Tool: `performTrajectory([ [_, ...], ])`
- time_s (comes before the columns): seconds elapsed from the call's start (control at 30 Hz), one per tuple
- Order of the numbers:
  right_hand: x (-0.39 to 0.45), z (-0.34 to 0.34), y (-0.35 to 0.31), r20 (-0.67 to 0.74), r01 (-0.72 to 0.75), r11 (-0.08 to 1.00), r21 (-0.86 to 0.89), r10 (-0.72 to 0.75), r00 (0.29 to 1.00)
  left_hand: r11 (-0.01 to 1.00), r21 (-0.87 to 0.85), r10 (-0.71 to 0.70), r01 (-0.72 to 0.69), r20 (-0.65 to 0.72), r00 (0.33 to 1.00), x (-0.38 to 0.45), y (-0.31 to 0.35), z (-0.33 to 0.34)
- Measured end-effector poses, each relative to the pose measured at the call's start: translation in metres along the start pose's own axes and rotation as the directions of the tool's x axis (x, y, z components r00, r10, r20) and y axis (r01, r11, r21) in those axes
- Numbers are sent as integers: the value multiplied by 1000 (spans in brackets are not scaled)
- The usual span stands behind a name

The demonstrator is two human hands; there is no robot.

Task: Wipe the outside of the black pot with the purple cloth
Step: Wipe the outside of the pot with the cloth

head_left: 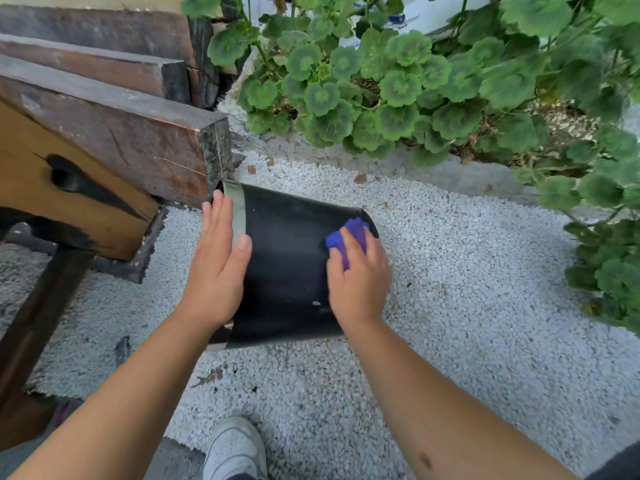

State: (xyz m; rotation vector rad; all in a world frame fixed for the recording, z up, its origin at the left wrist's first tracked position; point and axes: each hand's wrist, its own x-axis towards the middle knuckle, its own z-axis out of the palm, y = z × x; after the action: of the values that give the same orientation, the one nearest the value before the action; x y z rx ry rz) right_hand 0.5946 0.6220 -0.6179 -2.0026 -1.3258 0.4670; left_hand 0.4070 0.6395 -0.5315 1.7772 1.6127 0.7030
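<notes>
The black pot point(287, 258) is tipped on its side above the gravel, its grey-banded rim pointing left and its base to the right. My left hand point(218, 261) lies flat against the rim end with straight fingers, thumb on the black wall. My right hand point(358, 278) grips the bunched purple cloth point(349, 237) and presses it onto the pot's outer wall near the base. Part of the cloth is hidden under my fingers.
Dark wooden beams point(114, 133) stacked like steps stand at the left, close to the pot's rim. Leafy green plants point(415, 91) fill the back and right. White gravel point(467, 289) covers the ground. My white shoe point(235, 448) is below.
</notes>
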Motion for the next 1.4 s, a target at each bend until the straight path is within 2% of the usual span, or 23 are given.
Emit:
performTrajectory([
  [0.13, 12, -2, 33, 58, -143, 990, 2, 143, 988, 997, 75, 13, -13, 9, 1000, 6, 5, 3],
  [0.23, 12, -2, 38, 34, -195, 981, 17, 195, 980, 990, 141, -6, 4, 16, 1000, 12, 11, 2],
  [0.3, 14, -7, 47, 25, -291, 955, 57, 290, 957, 989, 148, -7, 4, 21, 1000, 12, 12, 3],
  [0.37, 19, -12, 56, 41, -395, 914, 91, 393, 919, 994, 105, 14, -18, 42, 999, 11, 14, 6],
  [0.5, 26, -17, 67, 32, -464, 878, 117, 464, 885, 987, -151, 68, -46, 143, 987, 11, 15, 5],
  [0.6, 21, -21, 80, 6, -550, 818, 170, 557, 830, 970, -95, 235, -222, 158, 959, -4, -1, -3],
  [0.67, 16, -22, 85, 8, -639, 712, 290, 666, 746, 967, -85, 251, -240, 170, 953, -17, -10, -4],
  [0.77, 20, -27, 69, 48, -663, 393, 637, 838, 543, 977, -101, 202, -188, 150, 968, -22, -16, -4],
  [0.8, 25, -29, 58, 73, -630, 341, 698, 841, 536, 979, -95, 195, -182, 143, 970, -21, -15, -4],
  [0.83, 30, -30, 45, 83, -603, 348, 718, 817, 571, 980, -84, 192, -181, 140, 971, -20, -12, -4],
  [0.93, 43, -38, -7, 80, -492, 498, 715, 640, 764, 978, -44, 206, -202, 129, 970, -23, -4, 3],
  [1.03, 45, -36, -59, 82, -298, 725, 621, 318, 945, 973, -32, 231, -229, 139, 963, -22, 6, 12],
  [1.1, 36, -26, -86, 64, -107, 847, 520, 86, 994, 963, 4, 266, -270, 146, 953, -20, 13, 16],
  [1.17, 26, -15, -95, 14, 100, 920, 380, -114, 993, 958, 17, 279, -285, 148, 949, -19, 18, 20],
  [1.2, 24, -11, -92, -1, 160, 941, 298, -167, 986, 958, 17, 282, -288, 150, 948, -19, 20, 20],
  [1.27, 30, -8, -74, -14, 133, 976, 172, -133, 991, 955, 31, 287, -295, 148, 946, -19, 16, 18],
  [1.4, 45, -5, -13, 6, -76, 997, -5, 76, 997, 979, -30, 206, -203, 138, 969, -24, 5, 11],
])
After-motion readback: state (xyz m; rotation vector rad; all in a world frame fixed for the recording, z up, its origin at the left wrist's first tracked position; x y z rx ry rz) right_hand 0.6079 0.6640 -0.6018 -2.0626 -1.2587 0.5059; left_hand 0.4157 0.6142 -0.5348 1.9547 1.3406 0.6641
